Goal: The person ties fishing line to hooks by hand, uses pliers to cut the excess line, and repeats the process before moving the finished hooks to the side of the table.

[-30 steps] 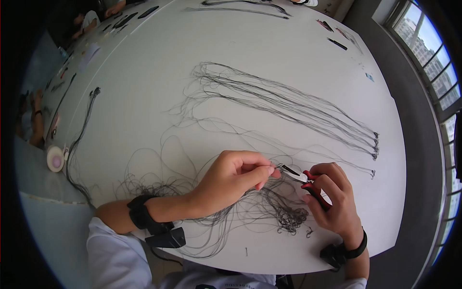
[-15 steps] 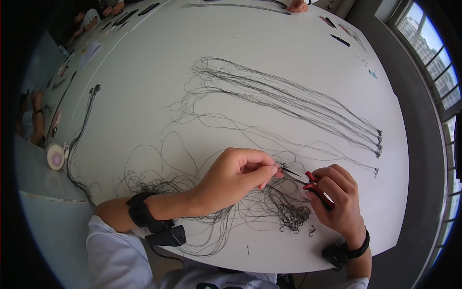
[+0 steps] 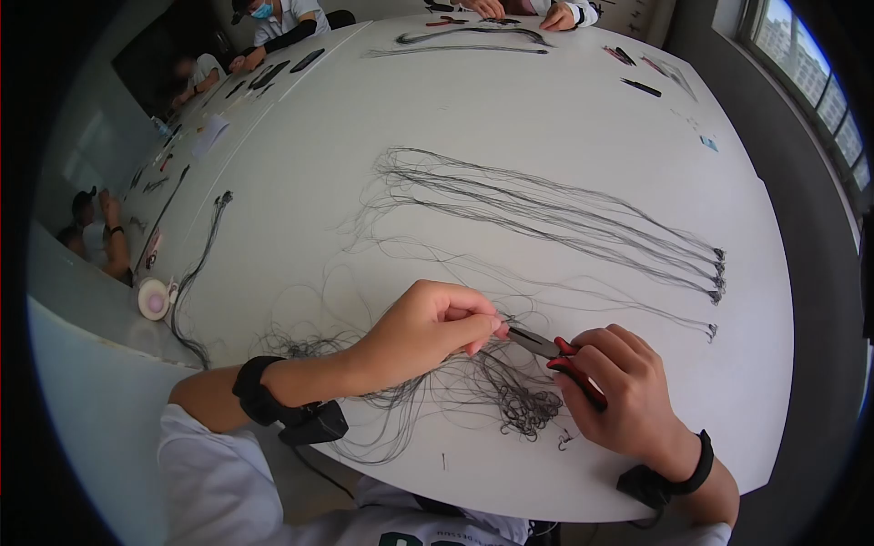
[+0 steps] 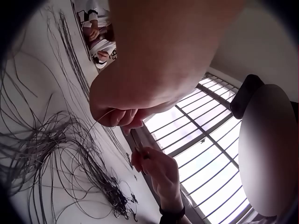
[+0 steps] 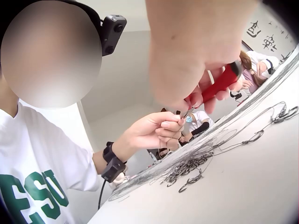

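My left hand [image 3: 428, 320] pinches a thin dark fishing line [image 4: 105, 115] between thumb and forefinger, over the middle of the near table. Wrapped by the fingers of my right hand [image 3: 624, 387] are red-handled pliers [image 3: 577, 379]. Their narrow metal nose points left and meets my left fingertips, which hide the small piece at its tip. Below both hands lies a tangle of dark lines [image 3: 391, 398], ending in a heap of fish hooks [image 3: 526, 411]. One loose hook [image 3: 564, 441] sits just right of the heap.
Straightened bundles of hooked lines [image 3: 546, 205] stretch across the white table [image 3: 300, 182] beyond my hands. Another bundle [image 3: 208, 250] and a round white spool [image 3: 153, 298] are at left. A black tool [image 3: 641, 87] lies far right. Other people sit around the far edges.
The pliers' jaws stood apart earlier and now look closed at my left fingertips. My head view has tilted up, bringing in more of the people at the far side.
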{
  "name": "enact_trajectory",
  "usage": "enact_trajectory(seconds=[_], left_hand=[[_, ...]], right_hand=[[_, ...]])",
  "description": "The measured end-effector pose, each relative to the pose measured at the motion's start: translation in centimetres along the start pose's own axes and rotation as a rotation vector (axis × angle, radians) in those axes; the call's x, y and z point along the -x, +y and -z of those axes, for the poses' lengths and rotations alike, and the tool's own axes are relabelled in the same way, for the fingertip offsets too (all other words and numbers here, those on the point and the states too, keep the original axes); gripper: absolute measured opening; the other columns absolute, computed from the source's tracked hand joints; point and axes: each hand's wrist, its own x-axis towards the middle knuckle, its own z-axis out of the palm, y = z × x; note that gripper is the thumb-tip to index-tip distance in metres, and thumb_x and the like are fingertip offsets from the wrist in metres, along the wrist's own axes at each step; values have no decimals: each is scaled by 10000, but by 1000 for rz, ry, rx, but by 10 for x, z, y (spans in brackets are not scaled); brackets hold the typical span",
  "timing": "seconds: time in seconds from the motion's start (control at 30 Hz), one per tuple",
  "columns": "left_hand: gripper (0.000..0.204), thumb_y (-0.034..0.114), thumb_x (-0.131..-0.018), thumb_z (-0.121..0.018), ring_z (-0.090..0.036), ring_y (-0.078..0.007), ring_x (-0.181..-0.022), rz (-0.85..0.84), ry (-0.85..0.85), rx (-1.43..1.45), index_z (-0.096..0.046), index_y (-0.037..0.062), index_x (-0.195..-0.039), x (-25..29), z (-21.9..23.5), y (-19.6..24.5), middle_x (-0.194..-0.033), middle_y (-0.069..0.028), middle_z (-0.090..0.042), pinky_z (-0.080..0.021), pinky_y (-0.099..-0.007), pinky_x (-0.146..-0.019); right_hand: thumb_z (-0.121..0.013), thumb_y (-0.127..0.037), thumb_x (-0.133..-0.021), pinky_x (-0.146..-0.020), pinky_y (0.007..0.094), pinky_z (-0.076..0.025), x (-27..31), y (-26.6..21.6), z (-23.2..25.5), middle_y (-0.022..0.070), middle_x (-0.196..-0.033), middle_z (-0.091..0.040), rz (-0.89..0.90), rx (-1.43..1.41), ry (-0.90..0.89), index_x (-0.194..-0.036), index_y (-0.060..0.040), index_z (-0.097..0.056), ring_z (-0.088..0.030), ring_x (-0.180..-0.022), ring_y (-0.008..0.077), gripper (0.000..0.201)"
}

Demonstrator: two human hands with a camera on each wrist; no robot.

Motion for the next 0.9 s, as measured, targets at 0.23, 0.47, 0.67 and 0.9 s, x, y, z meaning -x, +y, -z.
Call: enact_trajectory(seconds=[0.23,0.47,0.67,0.9], left_hand=[[167,68,-909,-514,-429,-50,-626,90,-9,17,-624,-57,-914,-25,-15,22,-684,2,-516,-354,-185,-560],[179,75,-912,-502,-420,-47,-627,158,-21,-21,-623,-57,-900,-54,-29,41,-690,0,-514,-333,-189,-549],[177,96,-878,-534,-396,-42,-583,158,-39,14,-637,-48,-868,-63,-31,44,-686,-8,-539,-313,-188,-516],[180,93,-920,-515,-404,-48,-607,75,-74,102,-620,-50,-894,-45,-19,30,-712,-18,-544,-317,-188,-533]], right_hand=[[-689,-79,-713,-556,346,-445,17,12,22,92,-764,-583,-114,-118,105,-750,-14,-564,-546,-630,253,146],[-676,-63,-721,-554,361,-429,27,33,33,96,-749,-569,-204,-129,146,-757,-8,-562,-530,-621,266,132],[-677,-59,-723,-553,363,-416,30,38,27,96,-749,-560,-223,-138,173,-752,-8,-552,-517,-627,270,138],[-687,-52,-703,-572,353,-423,23,32,19,101,-777,-567,-154,-140,135,-738,-12,-548,-525,-655,271,149]])
